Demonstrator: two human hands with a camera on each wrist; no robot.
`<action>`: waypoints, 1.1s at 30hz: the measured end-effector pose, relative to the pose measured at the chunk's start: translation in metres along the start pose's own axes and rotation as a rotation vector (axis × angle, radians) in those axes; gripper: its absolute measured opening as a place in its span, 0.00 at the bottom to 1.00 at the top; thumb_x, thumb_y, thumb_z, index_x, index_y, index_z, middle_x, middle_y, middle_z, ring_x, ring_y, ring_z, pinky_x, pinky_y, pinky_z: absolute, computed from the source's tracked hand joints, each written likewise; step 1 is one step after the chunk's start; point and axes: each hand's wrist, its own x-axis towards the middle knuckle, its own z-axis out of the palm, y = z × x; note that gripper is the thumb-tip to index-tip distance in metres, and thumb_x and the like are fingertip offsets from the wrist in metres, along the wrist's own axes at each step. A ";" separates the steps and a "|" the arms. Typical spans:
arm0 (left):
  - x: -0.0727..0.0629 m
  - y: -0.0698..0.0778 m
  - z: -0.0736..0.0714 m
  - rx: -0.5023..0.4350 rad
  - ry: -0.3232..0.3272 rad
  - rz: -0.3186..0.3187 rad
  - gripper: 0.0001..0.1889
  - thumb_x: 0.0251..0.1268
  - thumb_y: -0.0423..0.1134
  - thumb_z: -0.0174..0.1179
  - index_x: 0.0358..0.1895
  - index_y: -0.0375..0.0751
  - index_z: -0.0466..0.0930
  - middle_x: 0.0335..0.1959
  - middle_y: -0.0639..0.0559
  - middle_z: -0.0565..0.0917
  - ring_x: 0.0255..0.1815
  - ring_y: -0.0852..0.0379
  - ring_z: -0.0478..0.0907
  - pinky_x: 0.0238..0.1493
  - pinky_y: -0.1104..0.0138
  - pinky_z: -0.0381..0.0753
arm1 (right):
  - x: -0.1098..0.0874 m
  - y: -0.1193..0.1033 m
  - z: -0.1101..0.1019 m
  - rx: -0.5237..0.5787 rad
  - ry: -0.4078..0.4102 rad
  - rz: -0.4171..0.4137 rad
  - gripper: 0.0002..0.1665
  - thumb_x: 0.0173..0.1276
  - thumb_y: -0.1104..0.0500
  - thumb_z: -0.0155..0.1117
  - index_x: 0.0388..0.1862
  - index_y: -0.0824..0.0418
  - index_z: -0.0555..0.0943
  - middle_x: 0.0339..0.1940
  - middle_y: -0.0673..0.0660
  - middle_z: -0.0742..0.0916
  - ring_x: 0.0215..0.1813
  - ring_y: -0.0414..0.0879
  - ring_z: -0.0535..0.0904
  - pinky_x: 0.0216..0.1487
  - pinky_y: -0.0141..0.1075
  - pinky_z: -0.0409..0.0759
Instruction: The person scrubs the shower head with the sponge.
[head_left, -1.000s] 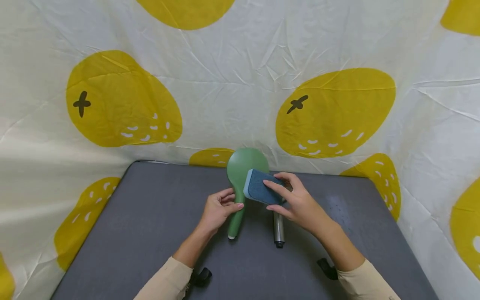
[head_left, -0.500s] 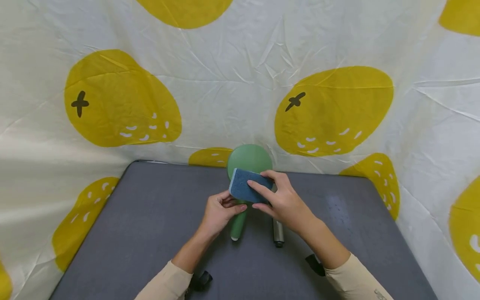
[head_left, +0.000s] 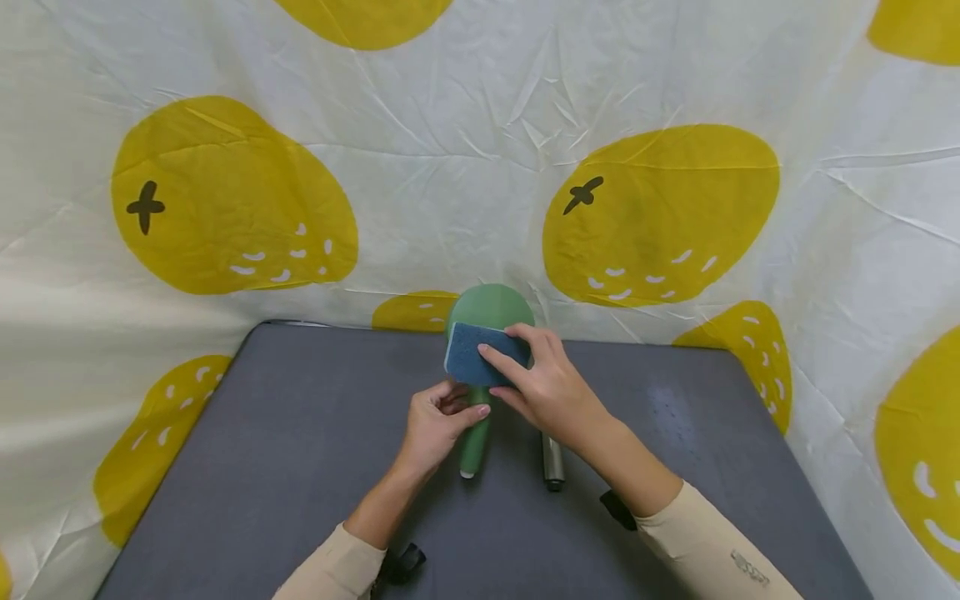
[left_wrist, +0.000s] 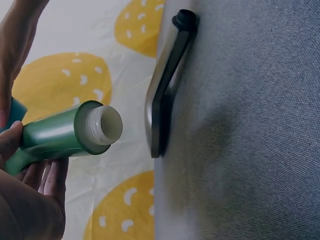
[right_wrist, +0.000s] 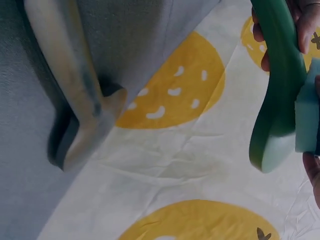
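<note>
My left hand (head_left: 435, 429) grips a green handheld shower head (head_left: 491, 302) by its handle, round end up, above the table. Its pale threaded end (left_wrist: 111, 125) points toward the left wrist camera. With fingers and thumb, my right hand (head_left: 562, 392) pinches a blue sponge (head_left: 467, 354), darker on the side facing me. The sponge covers the lower part of the round end in the head view. In the right wrist view the sponge's light side (right_wrist: 306, 122) lies right against the green shower head (right_wrist: 282, 85).
A second, silver shower head (head_left: 552, 462) lies on the grey table (head_left: 322, 400), partly hidden behind my right hand. The table's far edge meets a white cloth (head_left: 442, 192) printed with yellow fruit. Black straps hang at both wrists.
My right hand has carried the sponge leftward from the shower head's right side to across its front, then slightly up. The left hand keeps its grip on the handle, nearly still.
</note>
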 end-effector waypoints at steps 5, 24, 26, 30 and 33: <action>0.001 -0.005 -0.004 0.009 -0.025 -0.002 0.28 0.60 0.26 0.73 0.65 0.31 0.79 0.55 0.31 0.86 0.49 0.47 0.89 0.47 0.67 0.89 | 0.013 0.003 0.002 0.020 -0.006 0.057 0.36 0.60 0.53 0.82 0.67 0.57 0.81 0.62 0.72 0.76 0.60 0.67 0.74 0.61 0.59 0.80; -0.003 -0.011 -0.009 0.030 -0.035 -0.058 0.31 0.58 0.25 0.74 0.68 0.35 0.78 0.55 0.33 0.87 0.51 0.41 0.88 0.47 0.67 0.89 | 0.048 0.043 -0.010 0.133 -0.075 0.276 0.33 0.67 0.54 0.76 0.69 0.58 0.79 0.64 0.71 0.74 0.61 0.66 0.70 0.63 0.59 0.74; -0.002 -0.011 -0.009 0.029 -0.040 -0.041 0.31 0.58 0.25 0.73 0.68 0.34 0.78 0.55 0.32 0.86 0.50 0.42 0.89 0.46 0.66 0.89 | 0.046 0.041 -0.008 0.109 -0.081 0.243 0.33 0.67 0.54 0.76 0.69 0.58 0.79 0.64 0.72 0.74 0.60 0.66 0.72 0.62 0.60 0.74; 0.001 -0.010 -0.008 0.033 -0.052 -0.015 0.31 0.59 0.26 0.73 0.67 0.36 0.79 0.54 0.32 0.86 0.46 0.49 0.90 0.44 0.65 0.90 | 0.039 0.033 -0.004 0.076 -0.078 0.172 0.33 0.66 0.52 0.77 0.68 0.58 0.80 0.63 0.72 0.75 0.60 0.66 0.73 0.62 0.60 0.75; 0.002 -0.009 -0.007 0.037 -0.055 -0.005 0.30 0.60 0.27 0.74 0.68 0.37 0.79 0.54 0.33 0.87 0.45 0.52 0.90 0.43 0.65 0.90 | 0.031 0.024 -0.001 0.061 -0.070 0.115 0.33 0.65 0.52 0.78 0.67 0.58 0.81 0.63 0.72 0.76 0.61 0.66 0.73 0.64 0.60 0.74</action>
